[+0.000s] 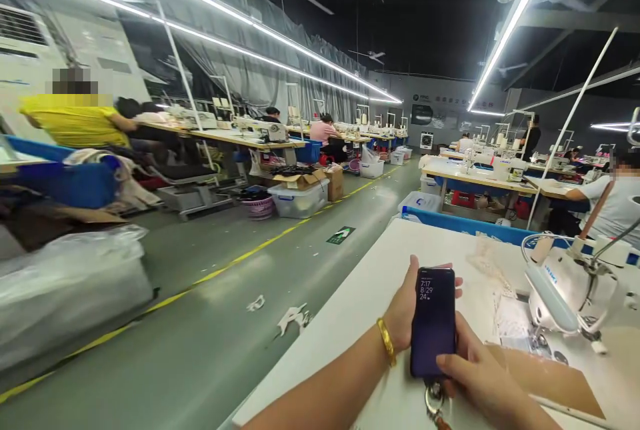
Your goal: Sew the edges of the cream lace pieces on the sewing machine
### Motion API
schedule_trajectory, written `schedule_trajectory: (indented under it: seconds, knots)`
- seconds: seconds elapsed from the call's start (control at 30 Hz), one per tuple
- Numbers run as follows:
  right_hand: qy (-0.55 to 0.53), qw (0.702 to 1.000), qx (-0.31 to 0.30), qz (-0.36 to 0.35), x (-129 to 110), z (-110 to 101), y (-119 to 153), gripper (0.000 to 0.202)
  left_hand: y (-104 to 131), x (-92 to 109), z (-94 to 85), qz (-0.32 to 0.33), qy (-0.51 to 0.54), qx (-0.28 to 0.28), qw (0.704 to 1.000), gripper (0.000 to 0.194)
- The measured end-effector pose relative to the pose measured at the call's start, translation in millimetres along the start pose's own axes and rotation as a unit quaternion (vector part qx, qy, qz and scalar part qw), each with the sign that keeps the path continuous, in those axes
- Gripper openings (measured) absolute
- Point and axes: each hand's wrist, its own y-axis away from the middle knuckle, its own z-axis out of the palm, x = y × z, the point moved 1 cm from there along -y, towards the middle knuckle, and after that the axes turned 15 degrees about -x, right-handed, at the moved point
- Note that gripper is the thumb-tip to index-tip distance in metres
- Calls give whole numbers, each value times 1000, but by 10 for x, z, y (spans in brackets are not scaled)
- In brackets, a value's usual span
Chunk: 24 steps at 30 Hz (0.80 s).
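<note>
Holding the dark phone (pixel 433 323) in both hands, and there it is, screen lit, over the white surface (pixel 350 323)! The left hand (pixel 406 310) has it from the left, thumb along the edge, fingers wrapped behind with their tips peeking out at the upper right, clamped on the phone. The right hand (pixel 475 360) comes in at the lower right corner, thumb across the bottom of the screen, fingers closed round behind, clamped on it as well. The display reads 7:17, then 8/29! A metal key ring (pixel 434 401) hangs just below the phone, and a gold bracelet (pixel 387 342) shines on the left wrist. Over to the right, a white sewing machine (pixel 563 287) stands with pale lace fabric (pixel 513 320) beside its needle area, and a brown sheet (pixel 555 377) lies in front, near the right hand. A blue bin (pixel 465 223) runs along the far edge of the surface. Down on the green floor (pixel 210 343), white scraps (pixel 294 318) lie beside the yellow line (pixel 220 272), while across the aisle a person in yellow (pixel 75 123) sits with their back to us
</note>
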Motion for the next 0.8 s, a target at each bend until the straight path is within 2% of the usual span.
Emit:
schedule_trajectory:
  seconds: [0.13,0.4,0.6,0.7,0.8]
  knots:
    - [33,998,41,16,58,-8,28,50,26,-36,27,-1,0,34,999,80]
    - [29,994,81,71,61,7,11,64,49,-76,29,21,-14,23,999,79]
    - [34,997,55,29,20,1,51,49,21,-90,25,15,-12,38,999,79]
    - [101,992,63,51,-32,-30,73,41,2,-103,24,23,-9,42,999,78]
    - [143,986,62,59,-49,-59,74,42,-9,-122,23,30,-10,46,998,79]
